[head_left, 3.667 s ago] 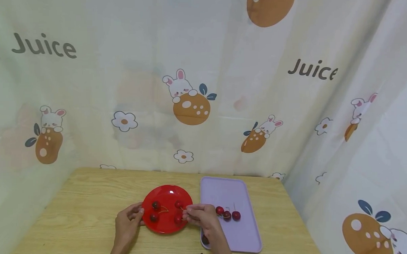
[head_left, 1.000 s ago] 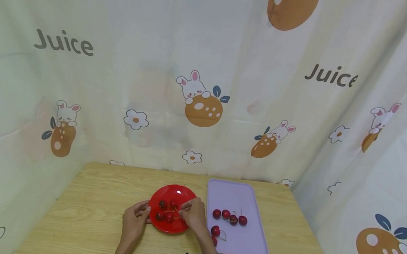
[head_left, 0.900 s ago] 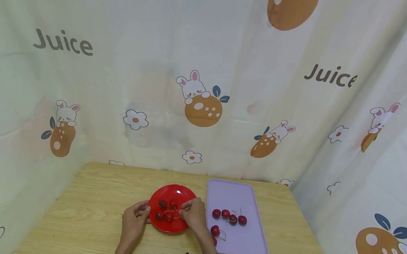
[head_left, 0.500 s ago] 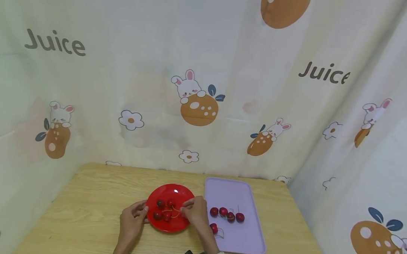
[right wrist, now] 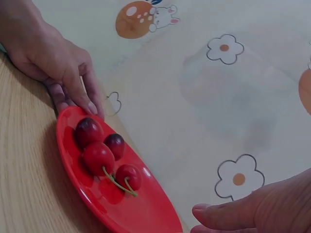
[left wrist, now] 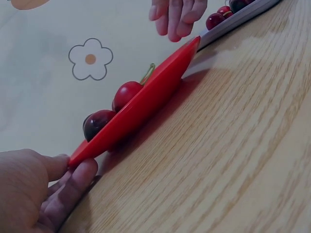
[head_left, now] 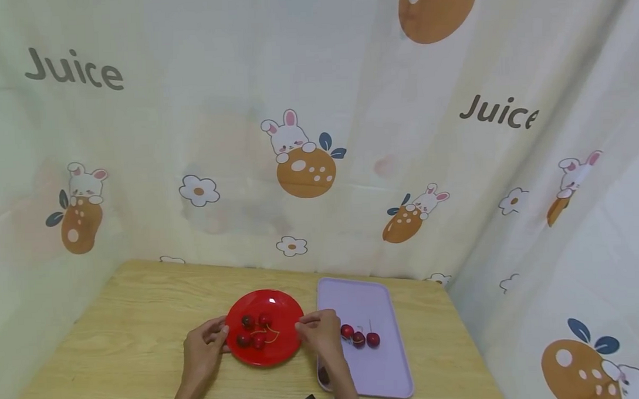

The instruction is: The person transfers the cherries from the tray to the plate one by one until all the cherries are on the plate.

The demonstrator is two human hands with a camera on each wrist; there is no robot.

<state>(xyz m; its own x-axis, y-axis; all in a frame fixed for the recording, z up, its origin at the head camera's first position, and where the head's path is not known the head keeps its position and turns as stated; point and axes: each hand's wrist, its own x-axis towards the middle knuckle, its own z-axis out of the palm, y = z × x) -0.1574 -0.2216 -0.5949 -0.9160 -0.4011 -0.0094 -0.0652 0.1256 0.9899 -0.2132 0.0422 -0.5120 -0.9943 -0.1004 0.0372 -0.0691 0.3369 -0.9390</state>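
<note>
A red plate [head_left: 285, 324] bears several dark red cherries [head_left: 258, 341] bunched on its left half, green stems pointing right. My left hand [head_left: 202, 347] pinches the plate's left rim, thumb on top and fingers beneath, as the left wrist view shows. Beside the right rim is my right hand [head_left: 322, 334]. In the left wrist view, that right hand [left wrist: 179, 17] hovers a little above the rim, fingers hanging loosely. Nothing shows in it in the right wrist view, where thumb and fingers stand slightly apart.
A lilac tray [head_left: 354, 298] lies right of the plate, with several more cherries [head_left: 373, 339] on it, partly hidden by my right hand and forearm. Both rest on a wooden table [head_left: 159, 299]. A printed curtain [head_left: 233, 138] hangs behind and at the sides.
My right hand has let go of the cherry stems and drawn back rightward to the rim. The right-hand cherries now sit closer to the left pair than at first. The left hand still holds the plate.
</note>
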